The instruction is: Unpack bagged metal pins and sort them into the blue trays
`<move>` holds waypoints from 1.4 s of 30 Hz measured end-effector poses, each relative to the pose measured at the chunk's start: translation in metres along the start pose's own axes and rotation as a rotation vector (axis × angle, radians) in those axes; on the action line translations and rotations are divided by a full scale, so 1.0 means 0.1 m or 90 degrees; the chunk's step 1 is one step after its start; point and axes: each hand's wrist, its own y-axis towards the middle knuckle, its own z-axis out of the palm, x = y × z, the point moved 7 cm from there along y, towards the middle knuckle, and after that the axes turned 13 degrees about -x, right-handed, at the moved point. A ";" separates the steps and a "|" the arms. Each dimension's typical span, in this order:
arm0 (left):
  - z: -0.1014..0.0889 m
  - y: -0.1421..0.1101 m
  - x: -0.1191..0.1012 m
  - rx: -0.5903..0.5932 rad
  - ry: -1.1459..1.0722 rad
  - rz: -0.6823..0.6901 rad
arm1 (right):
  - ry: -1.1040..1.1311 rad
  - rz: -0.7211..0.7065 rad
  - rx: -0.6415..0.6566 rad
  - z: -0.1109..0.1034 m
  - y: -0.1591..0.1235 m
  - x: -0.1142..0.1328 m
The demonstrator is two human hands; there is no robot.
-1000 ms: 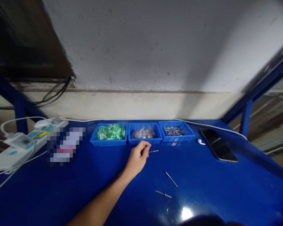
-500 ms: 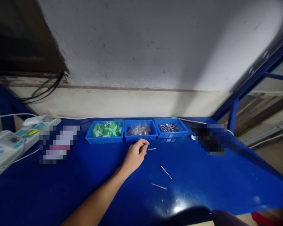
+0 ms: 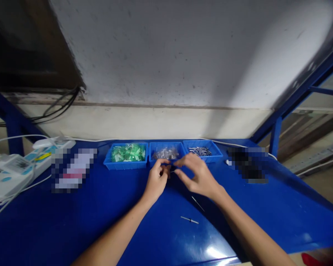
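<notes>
One thin metal pin lies between the two hands, just in front of the middle bin; it is small and partly hidden. The left hand pinches its near end, thumb and forefinger drawn narrow. The right hand is beside it, thumb and forefinger parted around the pin's other end; whether they touch it, I cannot tell.

Two loose pins lie apart on the blue bench, nearer the wearer: an upper pin, close below the right hand, and a lower pin with a dark collar around its middle.

Three blue bins stand in one row toward the back. The left bin holds green and clear pieces, the middle bin small clear pieces, and the right bin many metal pins, too many to count.

Farther out are one white power strip at the left, two pixelated patches, one on each side, and one small white object beside the right patch. Behind the bench rises one grey-and-cream wall.
</notes>
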 end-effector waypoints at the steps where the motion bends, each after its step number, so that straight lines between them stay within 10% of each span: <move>1: 0.00 0.00 0.01 -0.002 -0.004 -0.007 | 0.009 0.002 0.027 0.05 -0.03 0.00; 13: 0.02 0.01 0.03 0.037 0.040 -0.022 | -0.006 0.022 -0.014 0.04 -0.08 -0.18; 18: 0.30 -0.32 -0.28 0.215 0.283 0.248 | -0.242 0.137 -0.260 -0.46 -0.11 -0.72; 24: 0.59 -0.77 -0.38 0.391 0.425 0.392 | -0.305 0.229 -0.291 -0.50 -0.18 -0.85; 31: 0.35 -0.45 -0.26 0.266 0.456 0.306 | -0.036 0.078 -0.142 -0.06 -0.11 -0.22; 36: -0.01 -0.11 -0.26 0.057 0.270 0.198 | 0.040 0.052 0.023 0.20 -0.16 -0.09; 42: -0.04 -0.07 -0.18 0.015 0.206 0.165 | -0.004 0.012 0.043 0.24 -0.15 -0.04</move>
